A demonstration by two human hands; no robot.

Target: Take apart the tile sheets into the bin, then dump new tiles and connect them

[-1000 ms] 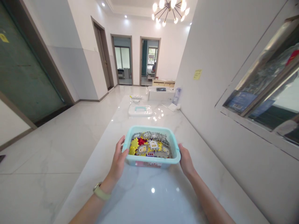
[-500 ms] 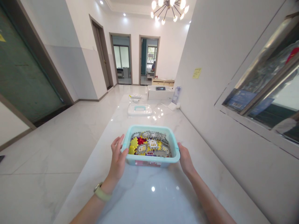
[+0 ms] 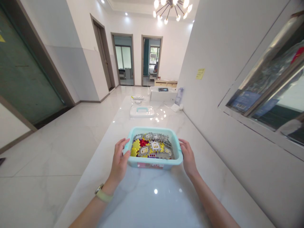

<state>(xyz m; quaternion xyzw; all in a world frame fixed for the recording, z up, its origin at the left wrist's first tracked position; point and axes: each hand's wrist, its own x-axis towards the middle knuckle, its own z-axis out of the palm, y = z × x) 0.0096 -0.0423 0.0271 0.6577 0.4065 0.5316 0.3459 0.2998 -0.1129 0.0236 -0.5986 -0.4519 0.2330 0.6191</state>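
A light-blue plastic storage bin (image 3: 150, 162) sits on the glossy white table, filled with loose plastic building pieces. Among them are grey toothed pieces (image 3: 166, 140), white-framed window pieces (image 3: 155, 146), yellow gear-shaped pieces (image 3: 136, 145) and a red piece (image 3: 143, 143). My left hand (image 3: 120, 160) grips the bin's left end, thumb on the rim and fingers curled over the side. At the opposite end my right hand (image 3: 188, 157) holds the right rim, its fingers bent against the edge and its thumb hidden. A watch with a pale green band circles my left wrist.
Beyond the bin, a clear lid with a blue handle (image 3: 142, 111) lies on the table (image 3: 152, 202). Farther back are a white box (image 3: 161, 95) with a phone on top, cables (image 3: 137, 98), a clear bottle (image 3: 179, 95) and white paper (image 3: 175, 108). A wall borders the right side.
My left fingers have moved inward onto the bin's edge. My right fingers have come up to the right rim. The bin stays in practically the same place.
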